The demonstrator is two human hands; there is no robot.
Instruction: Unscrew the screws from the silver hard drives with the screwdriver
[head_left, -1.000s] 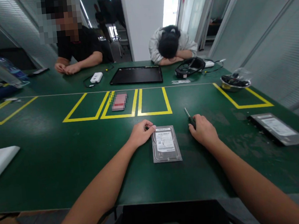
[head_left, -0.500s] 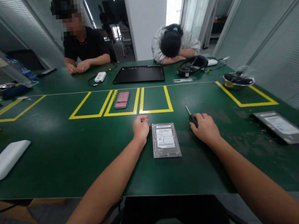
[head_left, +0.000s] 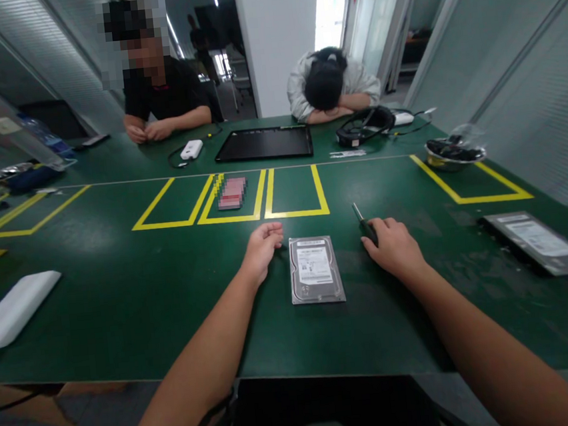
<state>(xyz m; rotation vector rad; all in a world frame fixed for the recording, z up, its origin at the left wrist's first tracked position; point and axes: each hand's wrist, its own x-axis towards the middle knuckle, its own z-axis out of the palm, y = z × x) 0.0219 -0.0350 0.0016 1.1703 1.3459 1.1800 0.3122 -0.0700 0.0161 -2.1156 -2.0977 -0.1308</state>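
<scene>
A silver hard drive (head_left: 315, 270) with a white label lies flat on the green table, between my two hands. Just left of its upper corner is my left hand (head_left: 262, 250), its side near the tabletop, fingers loosely bent and apart from the thumb, with nothing visible in it. My right hand (head_left: 392, 243) rests to the right of the drive, closed around the dark handle of a screwdriver (head_left: 359, 214). The screwdriver's metal shaft points up and away from me; most of its handle is hidden under the fingers.
Another hard drive (head_left: 542, 241) lies at the right. Beyond are yellow tape outlines (head_left: 297, 213), a pink pixelated item (head_left: 232, 193), a black panel (head_left: 263, 143), a metal bowl (head_left: 455, 158) and black cables (head_left: 366, 125). A white device (head_left: 17, 309) lies left. Two people sit opposite.
My left hand has shifted slightly left, and its fingers have loosened. My right hand stays nearly in place with the screwdriver. The view has tilted slightly.
</scene>
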